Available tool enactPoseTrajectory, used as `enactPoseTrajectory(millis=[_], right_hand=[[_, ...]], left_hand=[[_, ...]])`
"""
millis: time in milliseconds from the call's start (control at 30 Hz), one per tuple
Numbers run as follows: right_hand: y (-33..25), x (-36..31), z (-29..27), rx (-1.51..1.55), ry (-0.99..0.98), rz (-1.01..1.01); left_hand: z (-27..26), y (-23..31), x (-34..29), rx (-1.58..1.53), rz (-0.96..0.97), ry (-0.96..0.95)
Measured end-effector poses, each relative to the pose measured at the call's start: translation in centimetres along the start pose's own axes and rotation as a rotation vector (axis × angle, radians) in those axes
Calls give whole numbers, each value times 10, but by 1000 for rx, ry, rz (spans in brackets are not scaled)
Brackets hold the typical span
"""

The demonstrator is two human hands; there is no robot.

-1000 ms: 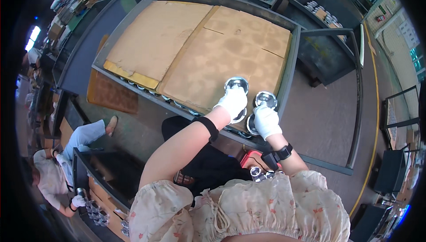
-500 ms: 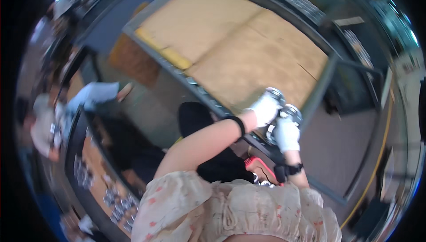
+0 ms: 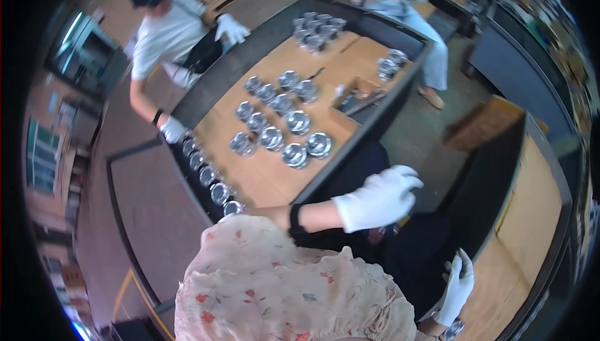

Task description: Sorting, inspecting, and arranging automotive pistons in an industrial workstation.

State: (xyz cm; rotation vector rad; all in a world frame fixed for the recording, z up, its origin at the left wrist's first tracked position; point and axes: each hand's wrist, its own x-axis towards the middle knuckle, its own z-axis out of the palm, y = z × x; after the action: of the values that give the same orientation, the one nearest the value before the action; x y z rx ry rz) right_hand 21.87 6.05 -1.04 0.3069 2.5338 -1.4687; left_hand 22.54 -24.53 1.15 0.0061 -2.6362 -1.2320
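Head view: both white-gloved hands have left the metal cups they gripped. The left hand (image 3: 378, 199), fingers loosely open, is beside a dark bin (image 3: 262, 31) holding shiny cups (image 3: 297, 122); the right hand (image 3: 457, 288), fingers extended, is near another cup (image 3: 453, 330).

Slight blur, dark bent edges.

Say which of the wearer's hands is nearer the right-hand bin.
Right: the right hand is at the left side of the bin; the left hand is clear of it, farther left.
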Motion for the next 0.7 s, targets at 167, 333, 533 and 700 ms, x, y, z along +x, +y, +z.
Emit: enactPoseTrajectory(millis=[167,333,533,700], right_hand=[[-146,40,111,-436,-356,-790],[-231,37,272,-350,-754,-1103],[-195,36,436,-695,-1110,-1394],[-167,14,511,-880,-1277,-1528]], left_hand=[[-117,-104,-99,1238,-247,-44],[-232,-287,-153,785,-913,193],[-232,-412,-164,610,-1145,96],[-239,-416,-175,582,-1286,81]])
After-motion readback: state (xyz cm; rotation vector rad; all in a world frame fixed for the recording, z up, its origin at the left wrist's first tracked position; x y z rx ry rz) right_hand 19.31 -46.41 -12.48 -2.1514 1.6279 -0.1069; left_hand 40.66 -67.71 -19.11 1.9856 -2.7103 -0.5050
